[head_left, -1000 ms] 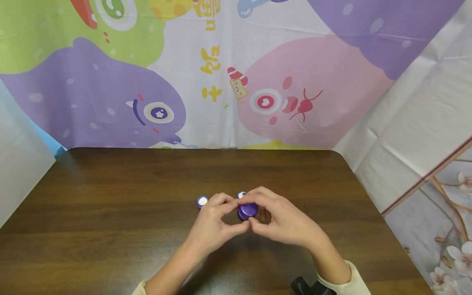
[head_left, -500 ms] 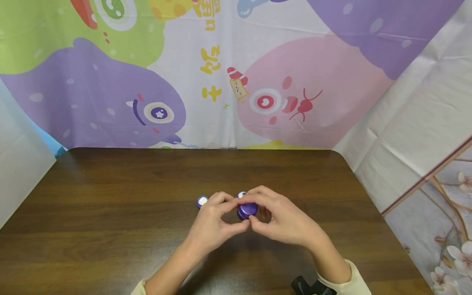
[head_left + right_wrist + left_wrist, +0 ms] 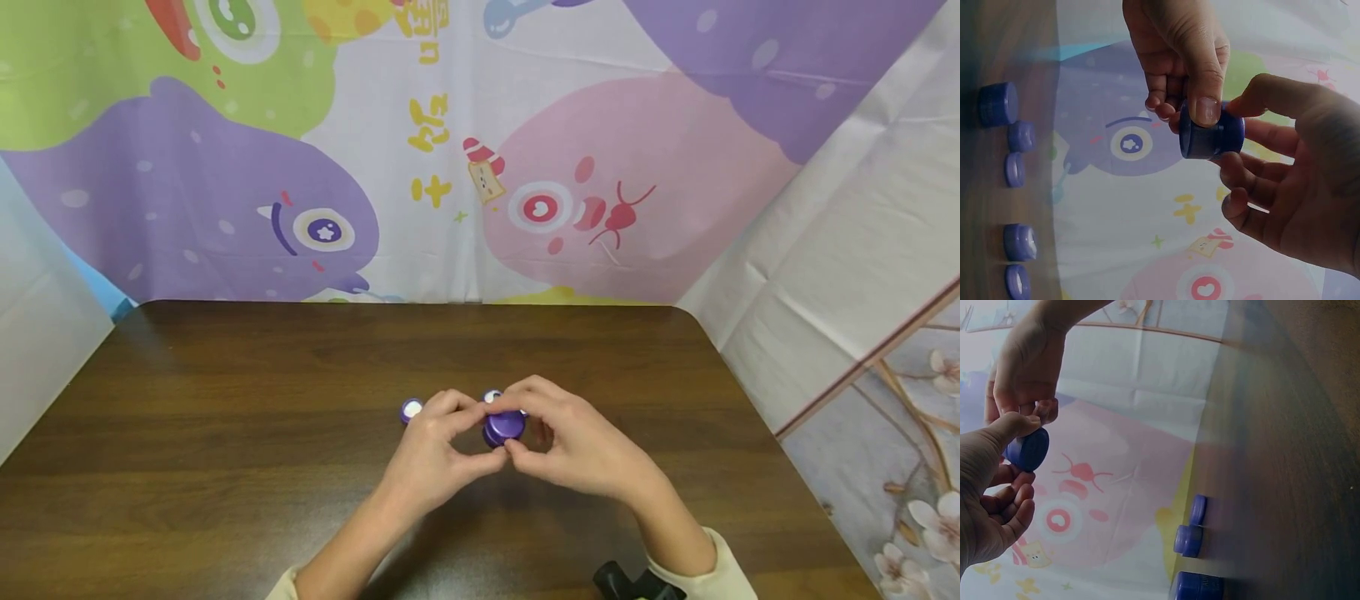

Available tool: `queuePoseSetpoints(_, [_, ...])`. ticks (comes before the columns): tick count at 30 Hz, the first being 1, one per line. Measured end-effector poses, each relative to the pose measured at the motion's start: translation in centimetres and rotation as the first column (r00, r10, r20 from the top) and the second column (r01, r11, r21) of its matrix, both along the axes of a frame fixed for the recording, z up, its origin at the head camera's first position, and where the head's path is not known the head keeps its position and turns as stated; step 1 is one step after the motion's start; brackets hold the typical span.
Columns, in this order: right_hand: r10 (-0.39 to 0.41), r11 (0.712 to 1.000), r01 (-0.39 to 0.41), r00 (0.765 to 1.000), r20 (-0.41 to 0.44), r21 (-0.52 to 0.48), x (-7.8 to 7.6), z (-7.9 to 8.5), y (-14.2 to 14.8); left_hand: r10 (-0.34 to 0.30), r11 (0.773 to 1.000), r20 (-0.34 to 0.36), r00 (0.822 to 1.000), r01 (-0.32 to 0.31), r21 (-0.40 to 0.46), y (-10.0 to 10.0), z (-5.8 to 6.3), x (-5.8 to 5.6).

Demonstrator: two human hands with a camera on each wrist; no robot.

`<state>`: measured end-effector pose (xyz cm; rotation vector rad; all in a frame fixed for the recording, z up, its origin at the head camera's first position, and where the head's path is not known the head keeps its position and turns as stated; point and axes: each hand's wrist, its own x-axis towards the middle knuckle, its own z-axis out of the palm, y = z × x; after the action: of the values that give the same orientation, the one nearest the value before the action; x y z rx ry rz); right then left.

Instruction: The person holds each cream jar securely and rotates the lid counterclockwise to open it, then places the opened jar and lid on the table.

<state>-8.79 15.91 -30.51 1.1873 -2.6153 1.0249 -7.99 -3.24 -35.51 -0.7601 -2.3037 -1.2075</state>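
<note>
Pinching a small, glossy purple round container of plastic or metal (image 3: 504, 427), the person's two hands meet over the middle of the desk (image 3: 225, 375). The container is raised off the wood, and the right wrist view shows a seam round it. The left hand (image 3: 431, 454) has thumb and fingers bent round its left end; the right hand (image 3: 573, 433) grips the right end with thumb and forefinger, the other fingers loosely curled beside it.

The step in hand looks like working a lid against its jar; whether it is being tightened or loosened cannot be told. The next move probably calls for one hand to hold firm while the other turns, with the two parts kept in line.

Farther off stands a row of five purple round pieces (image 3: 1014, 170). From the head, a white-topped one (image 3: 411, 409) shows to the left, and another (image 3: 492, 396) just beyond the hands. A black object (image 3: 637, 583) sits at the near edge by the right sleeve (image 3: 723, 571).
</note>
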Motion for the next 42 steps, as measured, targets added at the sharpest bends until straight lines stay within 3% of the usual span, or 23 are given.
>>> queuePoseSetpoints(3, [0.007, 1.000, -0.007, 1.000, 0.001, -0.002, 0.02, 0.04, -0.08, 0.008, 1.000, -0.027, 1.000, -0.008, -0.004, -0.06, -0.05, -0.06])
queuePoseSetpoints(9, [-0.104, 0.995, 0.104, 0.994, -0.011, -0.003, 0.19, 0.33, -0.21, 0.012, 1.000, -0.037, 0.999, -0.012, -0.004, -0.15, 0.00, -0.16])
queuePoseSetpoints(16, [0.006, 1.000, -0.006, 1.000, 0.002, 0.004, 0.11, 0.24, -0.10, 0.007, 1.000, -0.015, 1.000, -0.007, 0.000, -0.09, -0.04, 0.02])
queuePoseSetpoints(23, [-0.106, 0.994, 0.106, 0.994, 0.009, -0.012, 0.24, 0.43, -0.24, 0.014, 1.000, -0.034, 0.999, -0.015, -0.004, -0.10, 0.18, -0.02])
queuePoseSetpoints(32, [0.050, 0.999, -0.050, 0.999, 0.017, 0.001, 0.10, 0.11, -0.08, 0.000, 1.000, -0.029, 1.000, 0.000, 0.006, -0.15, 0.06, 0.06])
queuePoseSetpoints(39, [-0.093, 0.996, 0.093, 0.995, -0.025, -0.010, 0.17, 0.28, -0.36, 0.013, 1.000, -0.045, 0.999, -0.013, 0.000, -0.23, 0.10, -0.05])
queuePoseSetpoints(42, [-0.080, 0.997, 0.080, 0.996, -0.033, 0.004, 0.11, 0.30, -0.29, 0.008, 1.000, -0.036, 0.999, -0.008, 0.004, -0.19, 0.09, -0.06])
